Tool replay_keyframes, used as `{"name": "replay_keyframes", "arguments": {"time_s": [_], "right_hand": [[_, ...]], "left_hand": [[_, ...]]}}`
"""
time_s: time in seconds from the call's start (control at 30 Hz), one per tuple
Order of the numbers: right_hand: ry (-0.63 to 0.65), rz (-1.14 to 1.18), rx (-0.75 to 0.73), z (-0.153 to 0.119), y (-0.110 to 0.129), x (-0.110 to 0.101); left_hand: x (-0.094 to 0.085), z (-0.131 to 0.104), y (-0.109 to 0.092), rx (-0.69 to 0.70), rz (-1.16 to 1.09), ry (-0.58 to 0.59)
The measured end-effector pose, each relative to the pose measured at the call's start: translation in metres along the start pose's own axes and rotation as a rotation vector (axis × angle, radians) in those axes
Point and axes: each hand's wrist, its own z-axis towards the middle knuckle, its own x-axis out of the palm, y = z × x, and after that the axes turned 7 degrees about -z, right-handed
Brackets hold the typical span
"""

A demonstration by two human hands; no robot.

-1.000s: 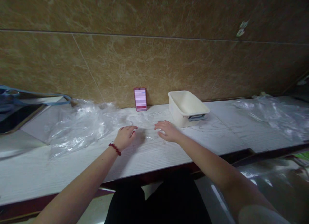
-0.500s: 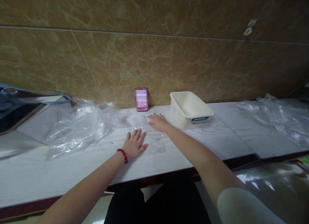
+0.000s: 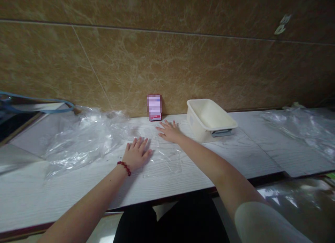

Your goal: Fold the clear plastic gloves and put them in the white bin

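Note:
A small clear plastic bag (image 3: pixel 164 159) lies flat on the white wood-grain table (image 3: pixel 104 194) in front of me. My left hand (image 3: pixel 135 154), with a red bead bracelet at the wrist, is spread palm down at the bag's left side. Across the bag's far part, my right hand (image 3: pixel 169 131) rests with fingers stretched out. Neither hand grips anything. A cream plastic bin (image 3: pixel 201 128) with a grey handle stands just right of my right hand.
Against the marbled wall (image 3: pixel 157 61) leans a phone (image 3: pixel 154 107) with a lit, blurred screen. Crumpled clear plastic (image 3: pixel 86 142) lies on the left, beside a white box and a blue strap (image 3: pixel 49 111). More clear plastic (image 3: pixel 306 124) lies far right.
My left hand has shifted left across the bag, and my right hand slightly left. More of the bag's near part now shows. The view has shifted a little.

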Motion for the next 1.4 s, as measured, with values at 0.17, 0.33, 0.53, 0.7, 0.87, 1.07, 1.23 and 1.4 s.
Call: {"name": "replay_keyframes", "arguments": {"time_s": [0.17,0.33,0.53,0.7,0.87,1.07,1.23,1.4], "right_hand": [[0.086,0.011,0.041,0.004,0.001,0.005],[0.101,0.024,0.050,0.005,-0.003,0.008],[0.028,0.066,0.047,0.009,-0.007,-0.002],[-0.134,0.120,-0.018,-0.010,0.019,-0.018],[-0.123,0.154,-0.264,-0.042,0.063,-0.018],[-0.071,0.235,-0.264,-0.046,0.072,-0.009],[-0.167,0.404,0.005,-0.031,0.061,-0.009],[-0.232,0.574,0.057,-0.016,0.057,-0.006]], "left_hand": [[-0.010,0.027,0.036,-0.167,0.069,-0.010],[-0.018,0.041,0.073,-0.250,0.155,0.040],[-0.038,0.034,0.074,-0.259,0.127,-0.092],[-0.045,0.033,0.045,-0.262,0.181,-0.209],[-0.028,0.048,0.028,-0.306,-0.039,0.044],[-0.022,0.050,0.016,-0.278,-0.196,-0.054],[-0.024,0.041,0.004,-0.233,-0.473,-0.139],[-0.019,0.039,-0.005,-0.140,-0.541,-0.115]]}}
